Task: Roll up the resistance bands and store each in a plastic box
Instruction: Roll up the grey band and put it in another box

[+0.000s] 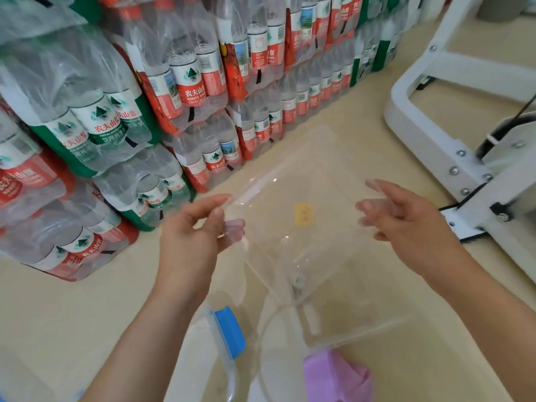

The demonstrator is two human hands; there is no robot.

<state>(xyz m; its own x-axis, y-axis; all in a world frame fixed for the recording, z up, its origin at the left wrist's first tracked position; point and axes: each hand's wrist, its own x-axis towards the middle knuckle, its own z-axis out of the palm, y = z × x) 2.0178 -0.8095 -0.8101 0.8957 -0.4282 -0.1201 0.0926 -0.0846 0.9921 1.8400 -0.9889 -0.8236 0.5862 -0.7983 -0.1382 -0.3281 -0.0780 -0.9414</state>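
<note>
I hold a clear plastic box (301, 181) up in front of me, above the floor. A small yellow sticker (303, 215) shows through its wall. My left hand (197, 227) pinches its left rim between thumb and fingers. On the right side, my right hand (406, 216) presses against the box with its fingers spread. Below, near the bottom edge, a pink resistance band (336, 375) lies bunched inside another clear container (266, 329). A clear lid with a blue clip (229, 332) sits to the left of it.
Stacked shrink-wrapped packs of water bottles (179, 82) form a wall along the left and back. A white metal frame (452, 134) with bolts and a black cable stands at the right. The beige floor (72, 314) stretches between them.
</note>
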